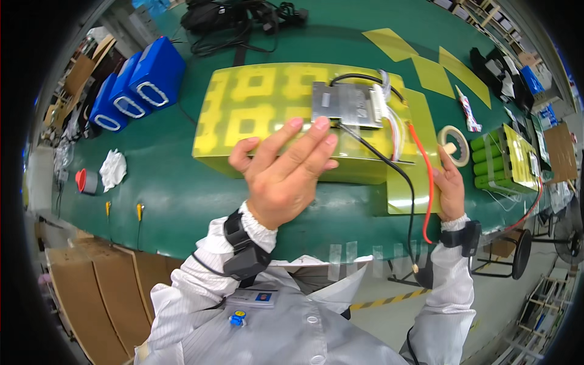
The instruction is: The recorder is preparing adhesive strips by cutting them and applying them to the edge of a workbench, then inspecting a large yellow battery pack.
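A large battery pack [274,131] wrapped in translucent yellow insulating board lies before me on the green table. My left hand [286,167] lies on its near side with fingers spread, the fingertips beside a grey circuit board [347,104]. Black wires, a bundle of white wires and a red wire [424,152] lead from the board end; the black wire [401,167] hangs down past the table edge. At the pack's right end, my right hand [450,185] pinches the edge of a yellow insulating sheet [404,194], its lower fingers partly hidden. A tape roll [457,146] lies beside that hand.
Blue battery packs [143,76] stand at the left, near crumpled white tissue [113,170]. Yellow sheets [432,73] and a glue tube [467,109] lie at the far right. A smaller green-celled pack [499,161] sits right. Tape strips [353,252] hang along the front edge.
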Motion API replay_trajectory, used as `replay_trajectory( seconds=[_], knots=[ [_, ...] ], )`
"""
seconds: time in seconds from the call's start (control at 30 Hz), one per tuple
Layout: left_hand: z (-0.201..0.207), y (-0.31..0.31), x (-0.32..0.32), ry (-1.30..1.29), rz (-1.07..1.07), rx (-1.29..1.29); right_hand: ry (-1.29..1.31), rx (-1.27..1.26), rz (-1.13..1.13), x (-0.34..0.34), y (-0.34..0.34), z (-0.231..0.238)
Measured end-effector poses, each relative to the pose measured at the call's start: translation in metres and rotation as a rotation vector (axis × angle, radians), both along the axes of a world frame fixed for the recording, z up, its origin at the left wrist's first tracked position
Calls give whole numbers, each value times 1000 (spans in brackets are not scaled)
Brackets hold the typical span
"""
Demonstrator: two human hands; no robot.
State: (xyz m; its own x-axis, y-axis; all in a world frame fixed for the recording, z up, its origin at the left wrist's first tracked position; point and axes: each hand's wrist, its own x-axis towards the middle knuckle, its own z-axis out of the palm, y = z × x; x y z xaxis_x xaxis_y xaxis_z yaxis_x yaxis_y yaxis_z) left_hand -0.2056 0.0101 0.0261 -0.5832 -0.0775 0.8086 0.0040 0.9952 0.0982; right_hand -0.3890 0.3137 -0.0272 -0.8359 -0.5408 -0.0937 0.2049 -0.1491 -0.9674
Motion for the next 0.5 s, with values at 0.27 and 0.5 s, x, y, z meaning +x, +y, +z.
replay_trajectory(
  seconds=[0.27, 0.5],
  knots=[
    [-13, 4, -5, 111, -18, 39, 50, 8, 6, -4, 9, -5],
    [-14, 5, -4, 126, -44, 54, 41, 31, -14, 5, 4, 4]
  ],
)
